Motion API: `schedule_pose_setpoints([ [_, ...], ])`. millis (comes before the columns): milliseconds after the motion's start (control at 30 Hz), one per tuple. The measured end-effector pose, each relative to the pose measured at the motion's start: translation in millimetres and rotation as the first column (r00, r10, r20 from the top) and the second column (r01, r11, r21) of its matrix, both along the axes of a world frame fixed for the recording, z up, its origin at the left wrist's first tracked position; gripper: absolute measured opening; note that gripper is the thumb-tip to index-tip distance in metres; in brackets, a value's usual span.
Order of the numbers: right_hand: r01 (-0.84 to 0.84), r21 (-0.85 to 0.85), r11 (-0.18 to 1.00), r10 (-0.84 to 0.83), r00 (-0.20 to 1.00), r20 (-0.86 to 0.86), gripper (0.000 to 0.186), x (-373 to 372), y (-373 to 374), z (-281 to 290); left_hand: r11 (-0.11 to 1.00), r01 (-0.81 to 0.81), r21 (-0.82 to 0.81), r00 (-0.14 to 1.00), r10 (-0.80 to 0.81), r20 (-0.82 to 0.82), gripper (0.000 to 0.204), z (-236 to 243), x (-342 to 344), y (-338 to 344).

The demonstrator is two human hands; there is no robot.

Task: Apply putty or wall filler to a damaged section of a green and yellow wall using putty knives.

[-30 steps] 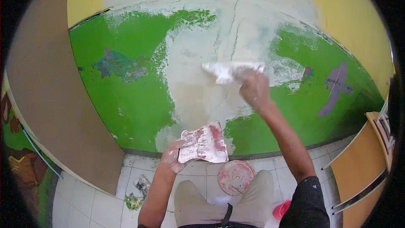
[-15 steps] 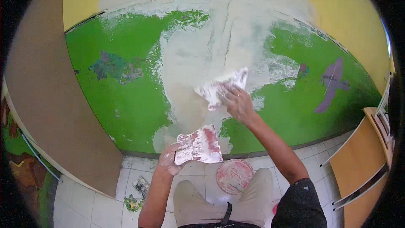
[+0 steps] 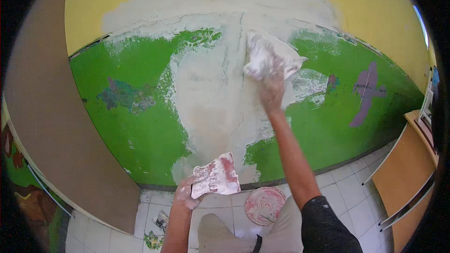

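We faced a wall (image 3: 140,154), green below and yellow above, with a broad off-white filler patch (image 3: 199,89) down its middle. A tall brown panel (image 3: 79,112) stood well to the left of the patch, and a white-tiled floor (image 3: 349,189) ran below it. Well to the right of the patch, a tan wooden board (image 3: 398,164) stood on edge. Beneath the patch we saw beige trousers (image 3: 218,232), with a black sleeve (image 3: 328,227) below and to its right. A purple cross-like shape (image 3: 365,89) marked the green to the right of the patch.

A white-coated spreader (image 3: 288,56) lay over the upper right part of the patch; we could not tell whether its whole edge touched. The right hand (image 3: 272,91), whitened and blurred, was closed around its lower end, though we could not make out each finger. A reddish spreader (image 3: 215,178), streaked with white paste, was held in front of the lower end of the patch. The left hand (image 3: 186,196) pinched its narrow left end, thumb on top and the other fingers partly hidden beneath.

Below the patch lay a round, pink-smeared lid (image 3: 265,204), and to its lower left, some crumpled green-and-yellow scraps (image 3: 153,240).
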State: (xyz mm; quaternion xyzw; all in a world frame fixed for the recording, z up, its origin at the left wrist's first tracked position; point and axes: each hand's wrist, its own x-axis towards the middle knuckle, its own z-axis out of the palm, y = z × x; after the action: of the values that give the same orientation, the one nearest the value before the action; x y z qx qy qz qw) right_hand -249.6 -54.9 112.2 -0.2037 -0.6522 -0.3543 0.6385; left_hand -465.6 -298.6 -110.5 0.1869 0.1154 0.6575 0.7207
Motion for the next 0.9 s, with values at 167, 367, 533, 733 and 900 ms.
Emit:
schedule_pose_setpoints([
  [167,-0.048,-0.194,0.98,0.083,0.981,0.176,0.053,-19,-18,-111,0.999,-0.035,-0.013,0.999,0.034,-0.034,0.046,-18,-11,3],
  [367,0.029,-0.317,0.948,0.04,0.977,0.208,0.051,42,-65,-154,0.999,-0.024,-0.028,0.999,0.023,-0.031,0.042,-11,-11,-4],
  [533,0.097,-0.449,0.888,-0.271,0.9,-0.341,0.039,97,-54,-58,0.999,-0.028,-0.034,0.999,0.027,-0.045,0.039,-5,-5,-4],
  [733,-0.014,-0.004,1.0,0.013,0.989,-0.147,0.046,61,-40,73,1.0,0.011,-0.004,1.0,-0.011,-0.028,0.038,3,1,1],
  [900,0.126,0.145,0.981,-0.154,0.968,0.197,0.039,36,-13,40,0.974,0.035,0.222,0.999,-0.034,-0.007,0.039,19,8,-7],
])
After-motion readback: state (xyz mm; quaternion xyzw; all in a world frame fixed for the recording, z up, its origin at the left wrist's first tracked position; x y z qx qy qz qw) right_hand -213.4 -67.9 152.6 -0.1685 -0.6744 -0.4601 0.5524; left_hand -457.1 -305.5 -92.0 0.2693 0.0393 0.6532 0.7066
